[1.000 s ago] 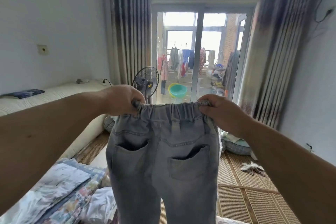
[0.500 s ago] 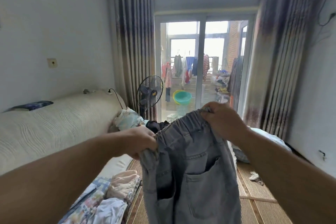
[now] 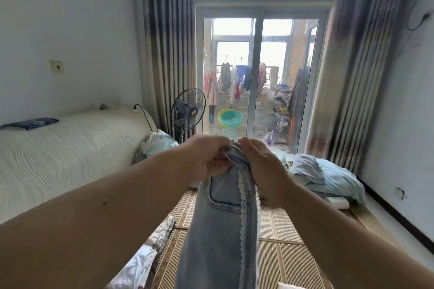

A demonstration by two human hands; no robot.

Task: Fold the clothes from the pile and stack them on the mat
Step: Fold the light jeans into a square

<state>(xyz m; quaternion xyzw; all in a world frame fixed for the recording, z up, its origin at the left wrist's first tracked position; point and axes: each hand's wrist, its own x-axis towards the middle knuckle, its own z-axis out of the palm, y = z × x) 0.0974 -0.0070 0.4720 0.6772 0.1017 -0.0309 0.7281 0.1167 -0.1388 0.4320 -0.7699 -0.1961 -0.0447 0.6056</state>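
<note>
A pair of light grey-blue jeans (image 3: 223, 230) hangs in front of me, folded lengthwise in half, one back pocket facing me and the side seam running down its right edge. My left hand (image 3: 206, 159) and my right hand (image 3: 260, 166) meet at the waistband and both grip it, fingers curled round the cloth. The legs drop out of view at the bottom. Below lies the woven straw mat (image 3: 281, 263). Light-coloured clothes (image 3: 145, 263) lie at the lower left, partly behind my left forearm.
A cream-covered mattress (image 3: 58, 155) runs along the left wall. A standing fan (image 3: 187, 112) stands by the curtain before the glass balcony door (image 3: 258, 77). Pale blue bedding (image 3: 328, 176) lies at the right, another bundle (image 3: 157, 143) beside the fan.
My hands have come together, bringing both ends of the waistband to one point, so the jeans went from spread wide to folded in half lengthwise. My view has tilted and shifted.
</note>
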